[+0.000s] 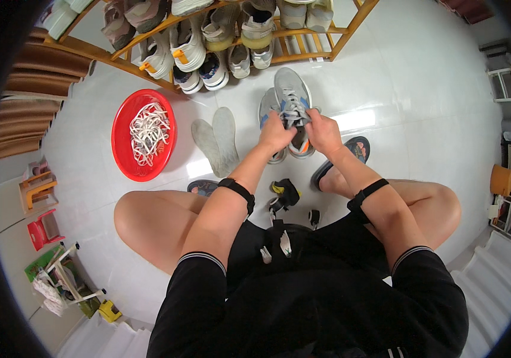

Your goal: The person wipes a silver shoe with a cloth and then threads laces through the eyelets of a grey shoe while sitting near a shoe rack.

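A grey sneaker (290,85) with blue side marks and an orange patch at the heel lies in front of me, toe pointing away. It overlaps a second grey sneaker (266,104) on its left. My left hand (277,133) grips the upper near the laces (295,109) from the left side. My right hand (324,130) pinches the lace and collar area from the right. The fingertips partly hide the shoe's opening. Two pale insoles (223,129) lie on the floor left of the shoes. Farther left, a red plastic basin (117,142) holds a tangle of white shoelaces (149,129).
A wooden shoe rack (338,44) with several shoes stands beyond the sneakers. Black straps (287,192) lie on the floor between my legs. My feet wear dark slippers (357,151). A red stool (44,229) and a folding frame (65,273) are at the far left.
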